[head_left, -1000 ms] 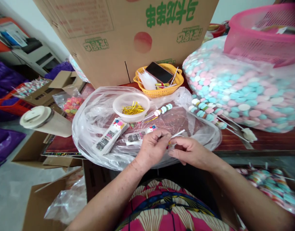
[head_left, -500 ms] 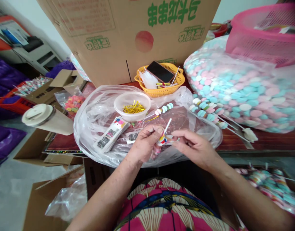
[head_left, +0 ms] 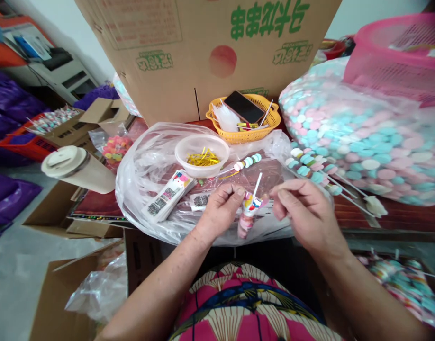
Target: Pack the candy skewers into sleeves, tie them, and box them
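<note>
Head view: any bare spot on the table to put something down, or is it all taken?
Freest patch: the plastic sheet between the label packs and its left edge. A bare strip of tabletop lies under the tilted cup. Crowded: around the bowl, yellow basket and candy skewers, and where the left hand and right hand hold a wrapped skewer.

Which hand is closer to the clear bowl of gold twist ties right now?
Left. The left hand sits just below the bowl of gold twist ties, pinching the bagged candy stick. The right hand is farther off to the bowl's lower right.
</note>
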`<state>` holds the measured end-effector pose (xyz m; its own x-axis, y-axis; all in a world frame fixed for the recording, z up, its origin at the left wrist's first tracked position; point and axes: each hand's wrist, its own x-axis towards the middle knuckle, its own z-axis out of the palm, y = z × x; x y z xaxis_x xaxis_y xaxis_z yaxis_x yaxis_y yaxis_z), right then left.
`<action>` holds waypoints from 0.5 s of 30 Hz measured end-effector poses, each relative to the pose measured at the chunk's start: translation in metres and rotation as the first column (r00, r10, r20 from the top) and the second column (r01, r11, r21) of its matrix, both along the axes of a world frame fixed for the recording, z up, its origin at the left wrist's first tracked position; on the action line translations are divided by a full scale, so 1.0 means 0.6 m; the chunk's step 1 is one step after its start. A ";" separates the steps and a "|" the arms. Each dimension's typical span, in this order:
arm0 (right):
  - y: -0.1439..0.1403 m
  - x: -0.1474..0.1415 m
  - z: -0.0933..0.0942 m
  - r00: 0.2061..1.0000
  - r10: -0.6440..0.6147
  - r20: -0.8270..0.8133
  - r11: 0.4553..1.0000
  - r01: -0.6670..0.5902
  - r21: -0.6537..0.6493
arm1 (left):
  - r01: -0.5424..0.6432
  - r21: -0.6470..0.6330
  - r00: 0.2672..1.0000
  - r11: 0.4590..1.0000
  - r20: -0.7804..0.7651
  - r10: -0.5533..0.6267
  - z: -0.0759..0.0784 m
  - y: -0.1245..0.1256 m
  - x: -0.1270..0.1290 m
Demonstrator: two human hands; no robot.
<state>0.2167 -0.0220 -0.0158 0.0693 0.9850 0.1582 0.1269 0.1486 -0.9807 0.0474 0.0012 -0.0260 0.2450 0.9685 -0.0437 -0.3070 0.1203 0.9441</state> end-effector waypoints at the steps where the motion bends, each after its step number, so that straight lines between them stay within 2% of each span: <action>1: 0.000 0.002 0.009 0.994 -0.001 0.107 0.997 -0.008 0.081 | 0.018 0.012 1.000 1.000 -0.019 -0.018 0.003 -0.001 0.000; 3: 0.002 0.005 0.024 0.948 0.069 0.311 0.971 -0.135 0.197 | 0.057 0.014 0.997 0.998 -0.046 -0.056 0.008 -0.003 0.000; 6: 0.009 0.007 0.032 0.851 0.184 0.492 0.909 -0.338 0.245 | 0.111 -0.023 0.991 0.994 -0.068 -0.112 0.015 -0.005 0.003; 10: 0.017 0.008 0.035 0.843 0.156 0.514 0.903 -0.333 0.272 | 0.116 -0.052 0.988 0.992 -0.095 -0.120 0.018 -0.005 0.009; 13: 0.023 0.009 0.037 0.808 0.223 0.545 0.890 -0.398 0.225 | 0.145 -0.026 0.981 0.989 -0.125 -0.147 0.019 0.000 0.013; 15: 0.025 0.011 0.036 0.791 0.266 0.551 0.878 -0.434 0.201 | 0.129 0.029 0.978 0.991 -0.168 -0.122 0.019 0.006 0.015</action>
<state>0.2233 -0.0070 0.0058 -0.4412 0.8203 0.3640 0.4577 0.5546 -0.6949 0.0562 0.0045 -0.0145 0.3571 0.9323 -0.0566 -0.1308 0.1099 0.9853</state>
